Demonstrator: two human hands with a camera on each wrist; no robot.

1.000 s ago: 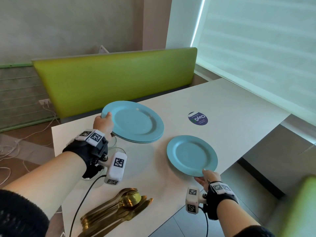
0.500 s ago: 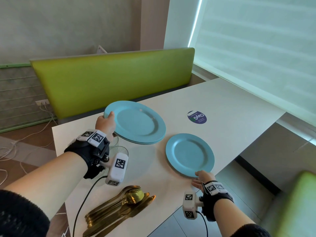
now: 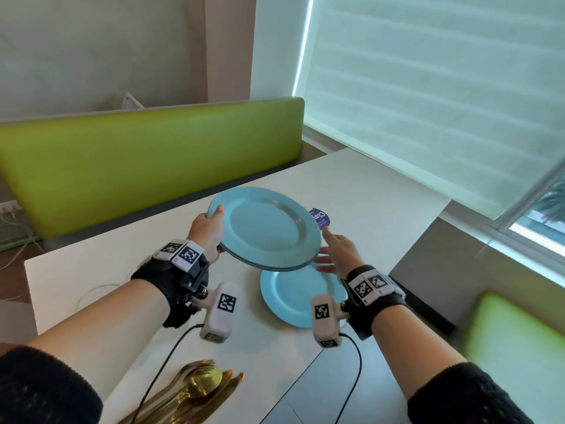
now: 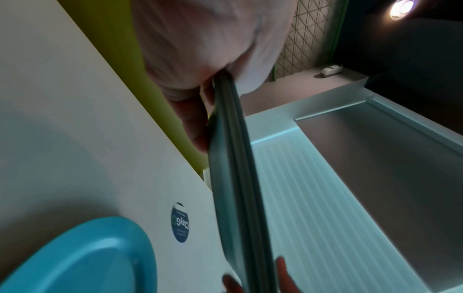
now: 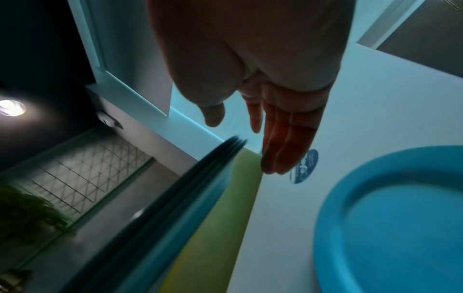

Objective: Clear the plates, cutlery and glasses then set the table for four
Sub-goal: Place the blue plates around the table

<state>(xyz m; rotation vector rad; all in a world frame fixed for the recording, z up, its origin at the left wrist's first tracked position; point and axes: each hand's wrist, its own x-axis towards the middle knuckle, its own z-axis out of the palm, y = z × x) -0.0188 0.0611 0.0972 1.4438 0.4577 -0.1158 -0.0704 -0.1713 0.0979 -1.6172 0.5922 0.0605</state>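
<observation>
A stack of blue plates (image 3: 266,229) hangs above the white table (image 3: 107,270), held at its left rim by my left hand (image 3: 211,229), thumb on top and fingers underneath. The left wrist view shows the stack (image 4: 235,178) edge-on in that grip. My right hand (image 3: 331,252) is open with straight fingers at the stack's right rim; whether it touches is unclear. A single blue plate (image 3: 293,298) lies on the table below, near the front edge, also seen in the right wrist view as the single plate (image 5: 391,222). Gold cutlery (image 3: 195,390) lies piled at the front left.
A green bench back (image 3: 146,160) runs along the table's far side, and another green seat (image 3: 513,344) sits at the right. A round blue sticker (image 3: 319,218) marks the table's middle. A window with a blind (image 3: 428,87) fills the right. Cables trail from both wrists.
My right hand let go of the single plate and rose to the stack's right rim. My left hand carried the stack rightward, over the single plate. The view swung to the right.
</observation>
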